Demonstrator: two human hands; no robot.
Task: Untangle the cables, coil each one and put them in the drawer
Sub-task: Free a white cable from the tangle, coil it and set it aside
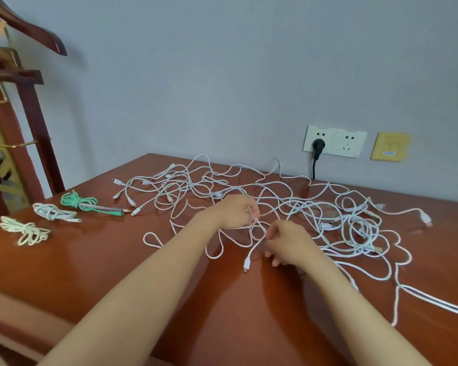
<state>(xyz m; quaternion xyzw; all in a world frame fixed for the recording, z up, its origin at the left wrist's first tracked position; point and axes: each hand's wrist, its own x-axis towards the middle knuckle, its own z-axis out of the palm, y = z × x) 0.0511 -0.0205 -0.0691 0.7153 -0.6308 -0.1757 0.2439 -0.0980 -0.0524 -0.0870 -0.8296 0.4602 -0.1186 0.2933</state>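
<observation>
My left hand [237, 212] and right hand [288, 243] pinch a limp, light white cable [252, 250]; I'd grip nearer its plug [246, 267], beside them.

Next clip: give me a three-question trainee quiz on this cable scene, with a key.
1. True or false: the left hand and right hand both pinch a white cable.
2. How many coiled bundles lie at the left of the table? A) two B) three C) five
3. Fill in: the plug in the wall socket is coloured ___.
Key: 1 true; 2 B; 3 black.
</observation>
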